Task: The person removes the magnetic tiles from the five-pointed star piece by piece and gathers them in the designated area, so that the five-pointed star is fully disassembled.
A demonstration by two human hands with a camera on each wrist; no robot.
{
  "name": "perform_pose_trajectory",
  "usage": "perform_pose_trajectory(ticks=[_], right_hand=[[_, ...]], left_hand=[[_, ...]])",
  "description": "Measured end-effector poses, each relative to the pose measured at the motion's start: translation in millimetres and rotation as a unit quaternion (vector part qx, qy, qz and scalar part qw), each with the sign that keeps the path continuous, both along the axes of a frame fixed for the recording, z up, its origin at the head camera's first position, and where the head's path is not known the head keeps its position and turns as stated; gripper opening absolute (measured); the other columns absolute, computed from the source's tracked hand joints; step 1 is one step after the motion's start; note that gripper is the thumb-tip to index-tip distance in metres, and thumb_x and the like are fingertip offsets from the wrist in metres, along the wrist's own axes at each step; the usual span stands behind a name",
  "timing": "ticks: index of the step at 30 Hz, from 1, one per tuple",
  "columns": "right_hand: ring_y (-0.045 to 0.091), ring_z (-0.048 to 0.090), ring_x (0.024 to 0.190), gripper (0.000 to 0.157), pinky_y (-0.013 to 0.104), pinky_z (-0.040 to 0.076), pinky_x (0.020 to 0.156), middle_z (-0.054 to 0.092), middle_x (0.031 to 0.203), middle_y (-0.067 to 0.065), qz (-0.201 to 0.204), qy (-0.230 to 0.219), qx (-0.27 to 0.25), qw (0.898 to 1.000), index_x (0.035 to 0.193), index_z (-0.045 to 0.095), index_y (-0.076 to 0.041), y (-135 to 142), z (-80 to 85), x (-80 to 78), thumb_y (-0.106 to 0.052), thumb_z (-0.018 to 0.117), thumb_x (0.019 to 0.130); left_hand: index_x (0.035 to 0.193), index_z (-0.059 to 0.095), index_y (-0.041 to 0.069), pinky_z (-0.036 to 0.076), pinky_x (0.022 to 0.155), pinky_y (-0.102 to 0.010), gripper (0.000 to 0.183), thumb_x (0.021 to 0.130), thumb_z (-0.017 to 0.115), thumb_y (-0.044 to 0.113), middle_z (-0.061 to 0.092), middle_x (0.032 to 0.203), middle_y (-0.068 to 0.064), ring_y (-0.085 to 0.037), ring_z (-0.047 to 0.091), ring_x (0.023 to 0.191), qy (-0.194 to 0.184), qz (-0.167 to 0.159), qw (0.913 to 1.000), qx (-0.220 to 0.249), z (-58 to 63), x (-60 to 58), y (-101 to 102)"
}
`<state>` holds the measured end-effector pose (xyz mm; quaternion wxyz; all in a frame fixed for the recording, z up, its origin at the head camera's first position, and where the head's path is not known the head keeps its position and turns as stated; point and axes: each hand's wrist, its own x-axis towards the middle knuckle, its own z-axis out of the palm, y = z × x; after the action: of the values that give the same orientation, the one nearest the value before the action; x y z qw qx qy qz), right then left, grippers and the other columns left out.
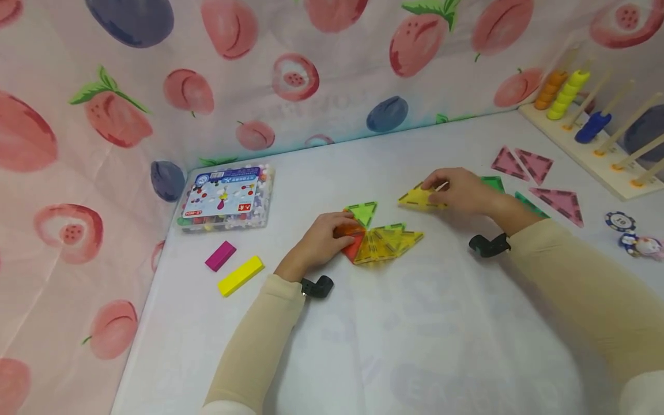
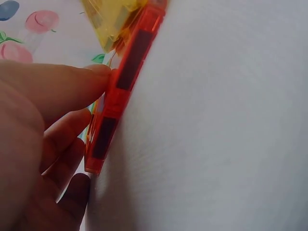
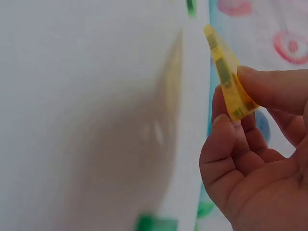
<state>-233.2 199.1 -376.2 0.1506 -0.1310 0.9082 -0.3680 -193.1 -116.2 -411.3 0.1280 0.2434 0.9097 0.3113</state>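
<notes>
My left hand (image 1: pixel 320 237) pinches a red triangular magnetic tile (image 2: pixel 126 72) between thumb and fingers, partly hiding it in the head view. This tile belongs to a group on the table, beside a light green triangle (image 1: pixel 363 214) and overlapping yellow triangles (image 1: pixel 381 246). To the right, my right hand (image 1: pixel 460 191) grips a single yellow triangular magnetic tile (image 1: pixel 413 197) by one end. In the right wrist view that tile (image 3: pixel 225 72) is tilted above the table, its shadow falling on the white cloth.
Pink triangles (image 1: pixel 560 203) and partly covered green ones (image 1: pixel 493 183) lie near my right forearm. A bead-counting rack (image 1: pixel 612 161) stands at the far right, with a poker chip (image 1: pixel 619 221) and figurines (image 1: pixel 647 246) nearby. Leftward are a bead box (image 1: pixel 225 199) and yellow (image 1: pixel 241 276) and magenta blocks (image 1: pixel 220 256).
</notes>
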Motion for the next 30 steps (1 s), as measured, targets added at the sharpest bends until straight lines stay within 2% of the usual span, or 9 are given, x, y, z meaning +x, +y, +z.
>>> perform_pose_trajectory(ticks=[4,7,11,14,18,23,25,30], right_hand=[[0.026,0.047,0.099,0.029,0.036,0.044,0.073,0.051,0.112,0.012,-0.009,0.003,0.021,1.000,0.112,0.056,-0.007,14,5.1,-26.0,-0.019,0.060,0.086],[0.030,0.043,0.103,0.034,0.042,0.041,0.080,0.047,0.118,0.016,-0.022,-0.012,0.043,0.999,0.119,0.053,-0.006,22,3.6,-41.8,-0.020,0.056,0.088],[0.039,0.034,0.113,0.044,0.054,0.031,0.090,0.036,0.130,0.023,-0.047,-0.008,0.078,0.996,0.127,0.046,-0.009,26,4.0,-46.9,-0.029,0.053,0.089],[0.038,0.036,0.115,0.049,0.055,0.031,0.090,0.039,0.129,0.022,-0.034,0.005,0.076,0.996,0.127,0.046,-0.010,19,6.5,-34.0,-0.035,0.056,0.087],[0.024,0.049,0.100,0.043,0.043,0.041,0.083,0.055,0.112,0.008,0.036,0.011,0.056,0.998,0.119,0.053,-0.010,3,5.1,0.4,-0.033,0.061,0.084],[0.017,0.050,0.091,0.036,0.037,0.043,0.082,0.058,0.101,-0.002,0.104,-0.015,0.043,0.994,0.111,0.057,-0.014,-16,-5.8,36.0,-0.034,0.063,0.083],[0.017,0.049,0.088,0.034,0.035,0.043,0.080,0.057,0.098,-0.002,0.112,-0.025,0.037,0.993,0.110,0.057,-0.015,-20,-8.8,44.3,-0.034,0.063,0.083],[0.018,0.047,0.085,0.028,0.032,0.041,0.075,0.054,0.090,0.000,0.100,-0.025,0.012,0.995,0.105,0.057,-0.014,-30,-15.2,53.5,-0.030,0.064,0.082]], left_hand=[[0.117,0.059,0.019,0.026,0.101,-0.031,0.033,0.084,0.063,0.025,0.048,0.127,0.003,-0.016,0.036,0.121,0.000,0.001,1.0000,0.009,1.6,-2.1,1],[0.117,0.059,0.018,0.026,0.100,-0.029,0.033,0.085,0.063,0.024,0.049,0.126,0.002,-0.016,0.037,0.120,-0.004,-0.004,0.9999,0.009,2.2,-2.8,3],[0.117,0.059,0.018,0.027,0.100,-0.029,0.033,0.085,0.062,0.025,0.049,0.125,0.002,-0.015,0.037,0.120,-0.007,0.000,1.0000,0.006,1.7,-2.6,4],[0.116,0.059,0.019,0.027,0.100,-0.030,0.033,0.084,0.063,0.026,0.049,0.125,0.003,-0.016,0.037,0.120,-0.009,0.005,0.9999,0.012,1.0,-2.8,2],[0.116,0.059,0.020,0.028,0.099,-0.030,0.033,0.084,0.063,0.027,0.048,0.126,0.003,-0.016,0.037,0.120,-0.009,0.009,0.9998,0.014,1.9,-3.1,0],[0.116,0.059,0.018,0.027,0.100,-0.031,0.033,0.084,0.064,0.025,0.048,0.126,0.002,-0.016,0.037,0.120,-0.007,0.009,0.9999,0.013,3.9,-2.7,0],[0.116,0.059,0.018,0.027,0.100,-0.032,0.034,0.084,0.064,0.025,0.048,0.126,0.002,-0.016,0.036,0.120,-0.008,0.007,0.9998,0.015,3.8,-2.5,1],[0.118,0.058,0.018,0.025,0.101,-0.031,0.035,0.084,0.063,0.026,0.046,0.128,0.001,-0.016,0.034,0.122,-0.009,0.003,0.9999,0.002,2.8,-1.4,3]])
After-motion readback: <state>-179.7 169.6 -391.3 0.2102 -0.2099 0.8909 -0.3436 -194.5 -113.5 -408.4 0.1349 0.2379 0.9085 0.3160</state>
